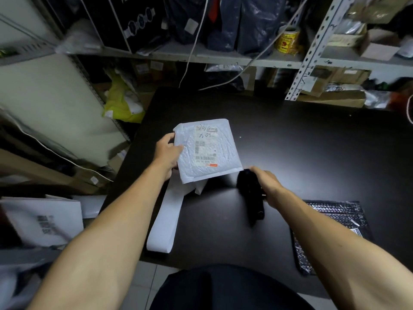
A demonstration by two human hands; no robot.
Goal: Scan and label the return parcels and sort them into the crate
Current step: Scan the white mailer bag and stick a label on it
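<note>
Now, left hand (167,153): thumb and fingers pinch the parcel (207,151), label up
Right hand (267,186): fingers wrapped round the scanner (251,193) just beside the parcel; aim squarely at its barcode

Your desk (290,142) is a dark, smooth, matt board. On it at twelve o'clock, the white mailer (207,151) you hold looks like padded bubble plastic, softly dimpled, with a paper label (205,148). The scanner (251,193) is black matt plastic. At four o'clock lies a black bubble-wrap bag (330,231), glossy and bumpy. The paper strip (166,218) at seven o'clock is plain white. The shelving upright (312,48) is perforated painted metal.
</note>
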